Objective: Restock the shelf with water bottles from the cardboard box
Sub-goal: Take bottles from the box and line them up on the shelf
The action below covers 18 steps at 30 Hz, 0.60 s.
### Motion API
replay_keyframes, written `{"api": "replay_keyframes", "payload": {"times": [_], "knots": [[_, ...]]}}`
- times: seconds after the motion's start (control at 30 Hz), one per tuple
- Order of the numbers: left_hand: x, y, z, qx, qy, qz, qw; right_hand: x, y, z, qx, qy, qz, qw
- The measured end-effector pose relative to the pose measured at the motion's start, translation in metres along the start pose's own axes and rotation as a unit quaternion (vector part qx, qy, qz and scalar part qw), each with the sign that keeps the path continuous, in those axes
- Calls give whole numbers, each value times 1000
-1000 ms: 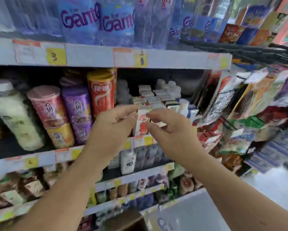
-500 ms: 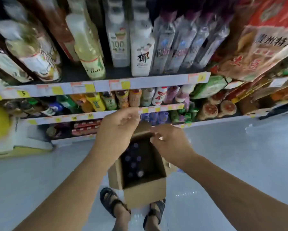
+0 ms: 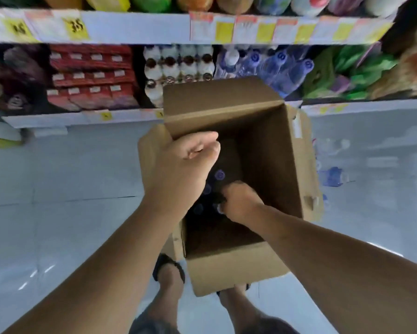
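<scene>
An open cardboard box [image 3: 238,268] stands on the floor in front of the bottom shelf [image 3: 361,106]. Deep inside it are water bottles with blue caps [image 3: 219,175], dim in the shadow. My right hand [image 3: 241,203] is down in the box, its fingers closed around the top of one water bottle [image 3: 219,209]. Over the box's left edge hovers my left hand [image 3: 178,169], fingers curled in, holding nothing. More water bottles [image 3: 275,68] lie on the bottom shelf behind the box's raised back flap [image 3: 217,100].
Small white bottles [image 3: 178,66] and red cartons [image 3: 91,75] fill the shelf to the left of the water. Green packs [image 3: 335,73] sit to the right. Loose bottles [image 3: 332,175] lie on the pale tiled floor right of the box. My sandalled foot [image 3: 169,268] stands against the box.
The view has dropped from the upper shelves to the box on the floor. Both hands came down; the right one went into the box and closed on a bottle top.
</scene>
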<state>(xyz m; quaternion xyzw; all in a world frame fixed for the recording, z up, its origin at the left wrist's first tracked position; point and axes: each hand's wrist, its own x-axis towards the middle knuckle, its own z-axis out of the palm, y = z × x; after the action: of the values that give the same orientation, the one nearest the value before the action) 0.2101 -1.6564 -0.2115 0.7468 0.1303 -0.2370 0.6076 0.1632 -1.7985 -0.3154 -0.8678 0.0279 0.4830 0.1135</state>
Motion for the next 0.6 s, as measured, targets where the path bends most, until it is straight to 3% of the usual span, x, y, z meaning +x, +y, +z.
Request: {"api": "replay_keyframes", "payload": {"times": [0.33, 0.47, 0.6], "knots": [[34, -67, 27, -71, -1, -17, 997, 71, 6, 61, 1, -85, 13, 996], [30, -72, 29, -79, 3, -22, 997, 76, 5, 67, -14, -67, 7, 998], [13, -67, 21, -80, -3, -24, 997, 56, 2, 53, 6, 10, 19, 1000]]}}
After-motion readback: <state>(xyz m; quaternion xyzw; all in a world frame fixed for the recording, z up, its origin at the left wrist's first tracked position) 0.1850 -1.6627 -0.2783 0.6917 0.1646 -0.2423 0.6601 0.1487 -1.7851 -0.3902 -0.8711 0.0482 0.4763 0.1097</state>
